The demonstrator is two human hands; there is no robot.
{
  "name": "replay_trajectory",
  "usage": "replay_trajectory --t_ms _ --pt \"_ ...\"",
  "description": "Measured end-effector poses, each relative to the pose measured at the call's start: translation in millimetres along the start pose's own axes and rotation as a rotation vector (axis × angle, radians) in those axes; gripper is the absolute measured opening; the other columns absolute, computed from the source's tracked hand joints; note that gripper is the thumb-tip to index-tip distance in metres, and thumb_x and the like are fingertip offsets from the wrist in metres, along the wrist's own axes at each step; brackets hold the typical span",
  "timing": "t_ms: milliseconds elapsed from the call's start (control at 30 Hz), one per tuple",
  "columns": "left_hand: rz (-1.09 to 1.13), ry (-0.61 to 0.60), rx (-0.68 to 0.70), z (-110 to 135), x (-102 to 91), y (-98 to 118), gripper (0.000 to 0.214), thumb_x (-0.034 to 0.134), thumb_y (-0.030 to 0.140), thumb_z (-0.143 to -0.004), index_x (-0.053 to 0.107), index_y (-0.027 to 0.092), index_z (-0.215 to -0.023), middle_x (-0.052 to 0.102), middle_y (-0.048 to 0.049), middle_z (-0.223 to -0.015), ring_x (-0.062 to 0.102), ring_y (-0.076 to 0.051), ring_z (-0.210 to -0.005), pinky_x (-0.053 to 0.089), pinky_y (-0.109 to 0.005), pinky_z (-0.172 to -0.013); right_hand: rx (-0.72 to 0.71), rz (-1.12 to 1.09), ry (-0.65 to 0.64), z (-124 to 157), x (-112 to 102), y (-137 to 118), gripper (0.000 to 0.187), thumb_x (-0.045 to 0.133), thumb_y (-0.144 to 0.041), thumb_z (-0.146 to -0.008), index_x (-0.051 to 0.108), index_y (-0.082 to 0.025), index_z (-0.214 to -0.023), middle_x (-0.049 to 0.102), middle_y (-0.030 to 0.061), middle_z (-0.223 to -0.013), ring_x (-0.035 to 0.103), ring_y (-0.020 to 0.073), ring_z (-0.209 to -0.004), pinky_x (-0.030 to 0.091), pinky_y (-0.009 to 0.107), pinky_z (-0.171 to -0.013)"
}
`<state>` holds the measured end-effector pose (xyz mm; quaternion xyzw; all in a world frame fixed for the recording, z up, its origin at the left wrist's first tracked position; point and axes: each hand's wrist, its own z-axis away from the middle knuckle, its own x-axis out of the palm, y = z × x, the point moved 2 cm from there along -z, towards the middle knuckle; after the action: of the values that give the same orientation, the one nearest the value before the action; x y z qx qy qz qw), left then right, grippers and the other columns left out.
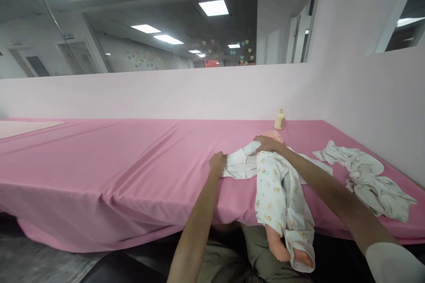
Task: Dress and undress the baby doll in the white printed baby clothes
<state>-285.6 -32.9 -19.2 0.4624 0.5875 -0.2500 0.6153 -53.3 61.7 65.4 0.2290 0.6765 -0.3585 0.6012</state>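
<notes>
A baby doll (275, 135) lies on its back on the pink-covered table, its legs hanging over the front edge toward my lap. It has patterned white baby trousers (270, 181) on, and its bare feet stick out below. A white baby shirt (239, 167) is spread out to the left from under the doll's upper body. My left hand (218, 162) is closed on the outer left edge of this shirt. Across the doll's chest, my right hand (266, 144) has its fingers curled at a white sleeve; exactly what lies under them is hidden. Most of the doll's head is behind that hand.
A cream pump bottle (280, 120) stands at the back near the wall. Crumpled white baby clothes (378, 190) lie on the right. The pink sheet (133, 159) hangs over the front edge. A wide mirror or window (172, 31) is above the wall behind.
</notes>
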Motion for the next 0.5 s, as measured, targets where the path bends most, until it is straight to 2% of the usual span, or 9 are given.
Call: replay_trajectory --t_ms 100,200,333,400,500 --pt "-0.014 -0.007 -0.003 1.2 0.0 -0.9 0.040 0.036 0.040 -0.095 0.067 0.016 -0.107 0.068 -0.0157 -0.112 0.064 -0.029 -0.105 0.047 -0.035 -0.080 -0.011 -0.121 0.003 0.4 -2.7 14.7 0.071 0.069 -0.038 -0.072 0.047 -0.021 -0.137 0.053 0.0095 -0.139 0.054 0.0257 -0.122 0.043 0.032 -0.097" --pt "0.001 0.019 0.073 4.2 -1.1 4.5 0.045 0.032 0.044 -0.097 0.068 0.018 -0.105 0.068 -0.0139 -0.113 0.064 -0.028 -0.105 0.046 -0.036 -0.083 -0.007 -0.132 0.009 -1.4 -2.1 19.1 0.072 0.069 -0.035 -0.071 0.046 -0.020 -0.138 0.053 0.0096 -0.139 0.054 0.0260 -0.122 0.044 0.032 -0.096" --pt "0.096 -0.036 0.186 9.4 -0.2 15.3 0.066 0.015 0.054 -0.099 0.070 0.018 -0.098 0.070 -0.0132 -0.108 0.064 -0.026 -0.104 0.046 -0.035 -0.085 0.017 -0.114 -0.024 -4.6 1.5 15.8 0.075 0.067 -0.031 -0.070 0.044 -0.023 -0.141 0.050 0.0096 -0.142 0.055 0.0262 -0.120 0.046 0.031 -0.090" --pt "0.100 -0.078 0.233 12.3 1.9 20.3 0.069 0.014 0.057 -0.098 0.071 0.018 -0.096 0.071 -0.0140 -0.105 0.065 -0.027 -0.101 0.046 -0.036 -0.084 0.018 -0.100 -0.045 -5.1 2.1 12.0 0.077 0.067 -0.029 -0.069 0.042 -0.023 -0.142 0.050 0.0096 -0.142 0.056 0.0258 -0.118 0.047 0.029 -0.087" --pt "0.059 -0.064 0.297 16.4 4.9 25.2 0.066 0.016 0.054 -0.099 0.071 0.018 -0.093 0.071 -0.0141 -0.101 0.066 -0.027 -0.097 0.047 -0.036 -0.083 0.007 0.012 -0.054 -4.6 1.0 1.9 0.074 0.066 -0.030 -0.070 0.044 -0.022 -0.140 0.054 0.0115 -0.137 0.057 0.0273 -0.115 0.047 0.031 -0.085"
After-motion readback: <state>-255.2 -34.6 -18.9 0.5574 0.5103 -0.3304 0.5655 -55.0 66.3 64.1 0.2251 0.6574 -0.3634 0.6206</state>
